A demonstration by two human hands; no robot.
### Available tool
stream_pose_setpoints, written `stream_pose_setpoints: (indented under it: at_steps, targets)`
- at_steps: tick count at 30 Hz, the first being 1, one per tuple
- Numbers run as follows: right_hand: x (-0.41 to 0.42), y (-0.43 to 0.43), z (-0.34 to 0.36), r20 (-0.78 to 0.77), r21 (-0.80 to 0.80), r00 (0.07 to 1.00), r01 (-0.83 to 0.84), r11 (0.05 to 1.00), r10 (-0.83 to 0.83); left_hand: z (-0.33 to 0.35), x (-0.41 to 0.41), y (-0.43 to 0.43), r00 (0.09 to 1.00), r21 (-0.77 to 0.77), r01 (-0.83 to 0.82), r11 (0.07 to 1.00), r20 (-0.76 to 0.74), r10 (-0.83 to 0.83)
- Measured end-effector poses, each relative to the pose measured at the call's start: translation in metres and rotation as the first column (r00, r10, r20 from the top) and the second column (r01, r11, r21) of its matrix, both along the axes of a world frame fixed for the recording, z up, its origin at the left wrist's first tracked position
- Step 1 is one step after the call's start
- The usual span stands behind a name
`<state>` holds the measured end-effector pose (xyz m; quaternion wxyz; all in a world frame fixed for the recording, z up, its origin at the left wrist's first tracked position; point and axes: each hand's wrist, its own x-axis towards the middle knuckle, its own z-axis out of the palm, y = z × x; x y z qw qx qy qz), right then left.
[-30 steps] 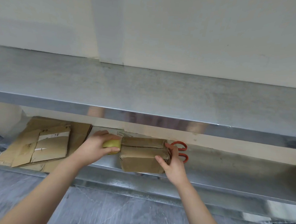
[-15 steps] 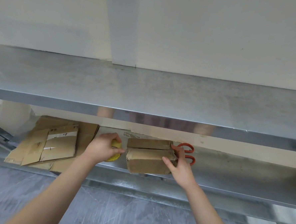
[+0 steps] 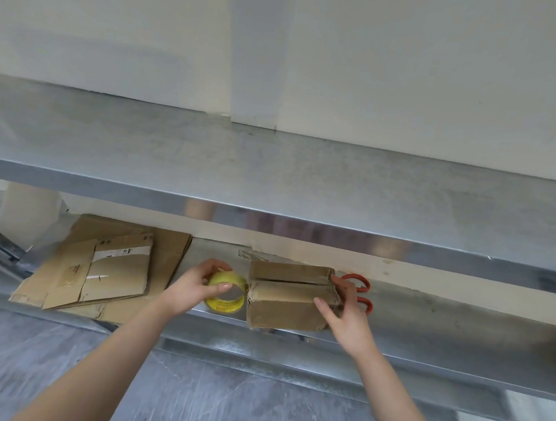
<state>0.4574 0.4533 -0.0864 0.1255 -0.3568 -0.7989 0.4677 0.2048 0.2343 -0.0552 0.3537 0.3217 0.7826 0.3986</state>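
Yellow tape roll [image 3: 228, 303] gripped by left fingers [image 3: 222, 287] while right fingers [image 3: 325, 306] clasp box [image 3: 284, 305], half-hiding red scissors [image 3: 359, 282].

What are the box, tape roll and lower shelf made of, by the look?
The box is brown cardboard, matte, with creased, frayed edges. The tape roll, gripped by the left hand, looks like clear plastic packing tape, glossy, yellow-tinted, printed on the rim. The lower shelf is sheet metal, likely galvanised steel, dull grey with a mottled sheen.
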Motion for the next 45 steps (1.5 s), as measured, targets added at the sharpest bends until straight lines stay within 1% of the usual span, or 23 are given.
stream_pose_setpoints:
  at_steps: [4,5,6,7,8,9,10,11,13,16,18,20,23,26,30,32,35,37,38,40,42,44,45]
  targets:
    - [0.0,-0.003,-0.001,-0.011,0.003,1.0,0.006,1.0,-0.006,-0.006,0.001,0.002,0.993,-0.001,-0.103,0.995,0.052,0.103]
    - [0.0,-0.004,-0.001,-0.008,0.001,1.0,0.005,1.0,-0.005,-0.007,0.002,0.004,0.992,-0.019,-0.117,0.993,0.051,0.118]
    - [0.0,-0.004,-0.001,-0.003,-0.003,1.0,0.004,1.0,-0.004,-0.009,0.003,0.005,0.992,-0.044,-0.122,0.992,0.018,0.123]
    - [-0.001,-0.005,0.0,0.0,-0.009,1.0,0.003,1.0,-0.003,-0.011,0.003,0.006,0.992,-0.081,-0.11,0.991,-0.067,0.104]
    - [-0.001,-0.005,0.0,0.003,-0.014,1.0,0.003,1.0,-0.003,-0.012,0.004,0.007,0.98,-0.127,-0.086,0.988,-0.189,0.062]
    - [-0.001,-0.005,0.001,0.006,-0.015,1.0,0.002,1.0,-0.002,-0.012,0.005,0.007,0.949,-0.168,-0.063,0.984,-0.315,0.006]
    - [-0.001,-0.006,0.001,0.009,-0.014,1.0,0.001,1.0,-0.001,-0.012,0.006,0.008,0.912,-0.191,-0.043,0.981,-0.409,-0.039]
    - [-0.001,-0.006,0.001,0.013,-0.012,1.0,0.003,1.0,-0.003,-0.012,0.007,0.008,0.891,-0.19,-0.033,0.981,-0.45,-0.057]
    - [-0.001,-0.005,0.001,0.023,-0.011,1.0,0.014,1.0,-0.014,-0.01,0.006,0.006,0.903,-0.147,-0.021,0.989,-0.427,-0.044]
    - [-0.002,-0.006,0.001,0.023,-0.015,0.999,0.024,1.0,-0.024,-0.005,0.0,-0.001,0.963,-0.072,0.022,0.997,-0.268,-0.041]
    - [-0.002,-0.009,0.001,0.001,-0.007,1.0,0.024,1.0,-0.024,-0.001,-0.001,-0.003,0.969,-0.076,0.056,0.996,-0.238,-0.073]
    - [0.0,-0.01,0.0,-0.013,0.032,1.0,0.012,0.999,-0.011,-0.001,0.001,-0.001,0.944,-0.113,0.087,0.99,-0.309,-0.119]
    - [0.008,-0.01,-0.001,-0.014,0.13,0.998,-0.051,0.99,0.053,0.0,0.004,0.005,0.887,-0.145,0.112,0.983,-0.432,-0.165]
    - [0.026,-0.002,-0.005,-0.006,0.224,0.997,-0.077,0.972,0.08,0.002,0.004,0.009,0.868,-0.136,0.106,0.985,-0.471,-0.159]
    - [0.05,0.016,-0.012,0.037,0.351,0.991,-0.133,0.927,0.128,0.006,0.006,0.016,0.862,-0.147,0.095,0.985,-0.483,-0.155]
    - [0.054,0.023,-0.013,0.035,0.368,0.987,-0.157,0.917,0.155,0.007,0.007,0.02,0.859,-0.152,0.085,0.985,-0.49,-0.15]
    - [0.056,0.029,-0.018,-0.032,0.364,0.989,-0.121,0.923,0.143,0.008,0.012,0.025,0.858,-0.156,0.067,0.985,-0.495,-0.136]
    - [0.061,0.034,-0.026,-0.081,0.306,0.992,-0.069,0.949,0.098,0.007,0.015,0.026,0.862,-0.168,0.047,0.985,-0.491,-0.124]
    - [0.065,0.037,-0.031,-0.079,0.274,0.994,-0.054,0.96,0.078,0.006,0.016,0.026,0.866,-0.173,0.038,0.984,-0.486,-0.119]
    - [0.07,0.048,-0.042,0.002,0.26,0.998,-0.067,0.963,0.069,0.006,0.019,0.025,0.875,-0.169,0.019,0.985,-0.473,-0.098]
    - [0.072,0.061,-0.054,0.202,0.327,0.977,-0.135,0.935,0.07,0.007,0.021,0.025,0.877,-0.165,0.012,0.986,-0.472,-0.089]
    - [0.067,0.07,-0.064,0.417,0.362,0.908,-0.213,0.908,0.047,0.008,0.025,0.026,0.867,-0.161,0.01,0.987,-0.491,-0.089]
    - [0.063,0.073,-0.067,0.483,0.365,0.875,-0.241,0.899,0.039,0.008,0.027,0.026,0.863,-0.16,0.007,0.987,-0.498,-0.087]
